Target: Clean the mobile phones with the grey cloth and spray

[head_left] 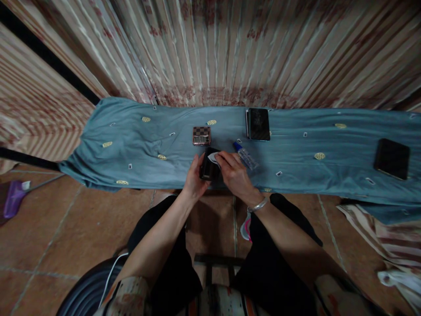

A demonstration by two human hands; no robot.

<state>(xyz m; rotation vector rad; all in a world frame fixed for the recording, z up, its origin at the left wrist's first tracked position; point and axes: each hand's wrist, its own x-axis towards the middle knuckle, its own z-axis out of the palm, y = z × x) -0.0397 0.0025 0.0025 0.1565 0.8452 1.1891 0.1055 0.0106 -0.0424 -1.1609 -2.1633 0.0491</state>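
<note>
My left hand point(194, 181) is wrapped round the side of a dark, glossy phone point(207, 169), held over the front edge of the cloth-covered surface. In my right hand point(235, 172) a small white wipe point(213, 156) is pinched and pressed against the upper part of the phone's face. A clear spray bottle point(247, 159) with a blue cap lies on its side just beyond my right hand. Past the phone sits a small checkered folding phone point(201, 136). Farther back, a dark phone point(259, 124) rests on or against a pale-edged flat thing.
A blue patterned cloth point(296, 166) covers the long, narrow surface. At its right end lies a black flat case or device point(392, 159). Pleated curtains point(210, 52) hang behind. On the tiled floor are a purple dustpan or broom head point(15, 199) and a black round object point(88, 285).
</note>
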